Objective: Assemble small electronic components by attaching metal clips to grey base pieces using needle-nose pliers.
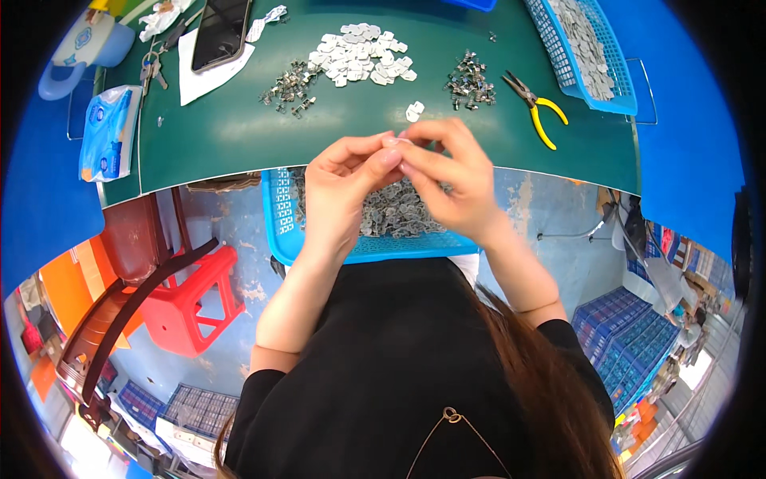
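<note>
My left hand [339, 180] and my right hand [459, 180] meet fingertip to fingertip just over the table's near edge. Both pinch a small white piece [404, 141], mostly hidden by the fingers; whether a metal clip is with it I cannot tell. Just beyond them lie a couple of loose white pieces [414, 112]. Farther back spreads a heap of flat white pieces [363, 57]. Small metal clips form one pile on its left [289, 86] and another pile on its right [471, 82]. Below my hands, a blue basket [279, 215] on my lap holds many small grey parts [399, 214].
Yellow-handled pliers [536, 108] lie right on the green table [215, 136]. A blue basket [570, 72] of grey pieces stands at the far right. Leftward are a phone [222, 32], keys [152, 68] and a tissue pack [108, 132]. A red stool [187, 307] stands on the floor.
</note>
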The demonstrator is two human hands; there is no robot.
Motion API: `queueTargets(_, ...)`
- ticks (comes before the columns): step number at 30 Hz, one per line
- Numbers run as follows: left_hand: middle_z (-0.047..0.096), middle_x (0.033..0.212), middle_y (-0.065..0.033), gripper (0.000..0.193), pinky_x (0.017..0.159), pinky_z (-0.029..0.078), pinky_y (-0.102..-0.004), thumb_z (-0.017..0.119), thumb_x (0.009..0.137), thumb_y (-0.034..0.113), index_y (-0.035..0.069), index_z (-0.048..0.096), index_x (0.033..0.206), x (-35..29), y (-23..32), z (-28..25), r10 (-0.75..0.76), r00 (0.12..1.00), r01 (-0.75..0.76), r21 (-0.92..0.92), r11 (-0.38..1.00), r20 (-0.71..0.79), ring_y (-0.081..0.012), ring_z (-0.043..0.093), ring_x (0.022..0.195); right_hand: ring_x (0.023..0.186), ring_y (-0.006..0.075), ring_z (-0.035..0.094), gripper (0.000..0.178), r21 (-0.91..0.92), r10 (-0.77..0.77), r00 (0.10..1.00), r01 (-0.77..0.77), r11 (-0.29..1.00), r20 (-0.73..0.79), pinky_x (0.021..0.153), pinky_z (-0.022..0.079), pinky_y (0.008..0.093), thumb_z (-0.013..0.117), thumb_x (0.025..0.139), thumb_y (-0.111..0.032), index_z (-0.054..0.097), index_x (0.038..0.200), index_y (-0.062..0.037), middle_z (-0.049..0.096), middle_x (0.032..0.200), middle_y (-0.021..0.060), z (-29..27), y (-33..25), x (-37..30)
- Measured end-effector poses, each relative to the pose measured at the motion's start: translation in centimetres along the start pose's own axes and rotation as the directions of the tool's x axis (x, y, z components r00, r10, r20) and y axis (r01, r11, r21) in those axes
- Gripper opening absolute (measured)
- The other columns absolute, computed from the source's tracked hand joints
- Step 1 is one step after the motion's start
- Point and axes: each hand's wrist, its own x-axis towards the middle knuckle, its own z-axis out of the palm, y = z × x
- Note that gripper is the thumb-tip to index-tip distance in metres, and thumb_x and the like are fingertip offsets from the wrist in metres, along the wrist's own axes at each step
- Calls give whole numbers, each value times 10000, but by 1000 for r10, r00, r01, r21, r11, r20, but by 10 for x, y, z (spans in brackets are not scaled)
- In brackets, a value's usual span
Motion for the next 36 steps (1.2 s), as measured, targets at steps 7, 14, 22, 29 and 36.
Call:
queueTargets(7,673,929,-135,168,758,574,-292,677,830,19,-42,650,985,-7,-10,-7,1,1000,-2,49,999,14,-173,667,809,886,196,609,267,389,349,936,-304,870,-49,751,488,274,629,777,97,669,1035,37,648,988,135,9,-7,-27)
queueTargets(14,676,905,-128,162,754,570,-287,661,838,1,-46,649,993,-6,-8,-4,54,998,-52,146,988,-11,-171,667,809,838,176,619,185,93,297,942,-285,954,-157,714,485,266,693,745,35,701,927,4,667,866,104,-7,10,-20)
queueTargets(22,677,911,-115,185,783,554,-277,667,839,12,-38,641,1015,-2,-8,-3,80,997,-82,209,975,14,-157,664,834,772,190,590,145,-377,267,896,-398,837,-355,647,454,282,764,711,-86,670,810,-39,608,844,66,-20,42,-6)
queueTargets(29,675,925,-114,196,788,550,-275,670,838,14,-38,637,1024,-2,-7,-3,94,995,-95,214,972,13,-152,659,850,859,232,571,139,-505,243,933,-349,789,-265,755,445,339,747,709,-91,673,824,-68,595,875,53,-19,49,-8)
queueTargets(36,676,926,-105,217,778,540,-260,682,833,27,-36,627,1033,0,-6,-4,97,995,-93,214,972,-10,-144,654,842,848,228,560,118,-453,205,944,-305,838,-257,748,423,335,720,735,-91,684,846,-87,601,898,45,-26,48,1)
